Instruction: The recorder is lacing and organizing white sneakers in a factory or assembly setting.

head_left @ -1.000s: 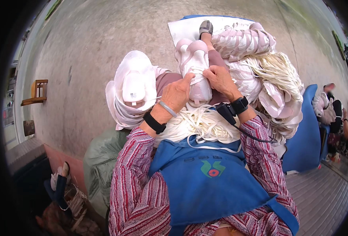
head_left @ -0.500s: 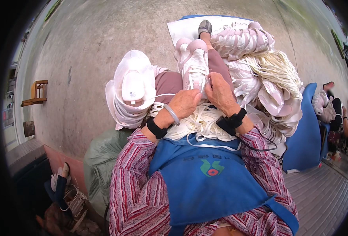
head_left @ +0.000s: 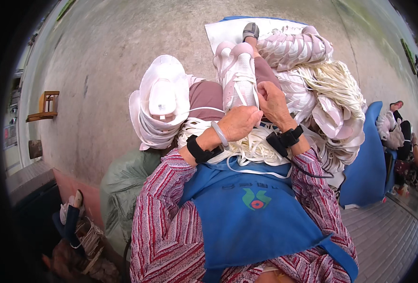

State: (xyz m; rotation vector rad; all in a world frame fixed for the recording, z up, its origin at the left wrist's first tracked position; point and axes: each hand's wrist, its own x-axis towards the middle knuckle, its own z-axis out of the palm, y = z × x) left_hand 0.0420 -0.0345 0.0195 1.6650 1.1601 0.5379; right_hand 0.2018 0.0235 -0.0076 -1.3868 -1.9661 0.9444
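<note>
Across my lap lies a white and pink shoe upper (head_left: 241, 66), toe pointing away from me, with white lacing through its upper eyelets. My left hand (head_left: 239, 123) is closed at the near end of the upper, fingers pinched on a white shoelace (head_left: 240, 95) that hangs from the eyelets. At the upper's right edge my right hand (head_left: 273, 104) is closed too, thumb and forefinger together; what lies between them is too small to make out. Under my wrists rests a heap of loose white laces (head_left: 258, 148) on my blue apron (head_left: 237, 231).
Stacked white uppers (head_left: 160, 96) stand on my left. To the right are a bundled roll of pink and white uppers (head_left: 296, 49), more uppers (head_left: 334, 118) and a hank of cream laces (head_left: 329, 80). A small wooden stool (head_left: 43, 106) stands farther left. Other people sit at both sides.
My left hand has shifted right and slightly nearer the right hand. A length of lace now stands out across the upper's eyelets. The view has moved slightly.
</note>
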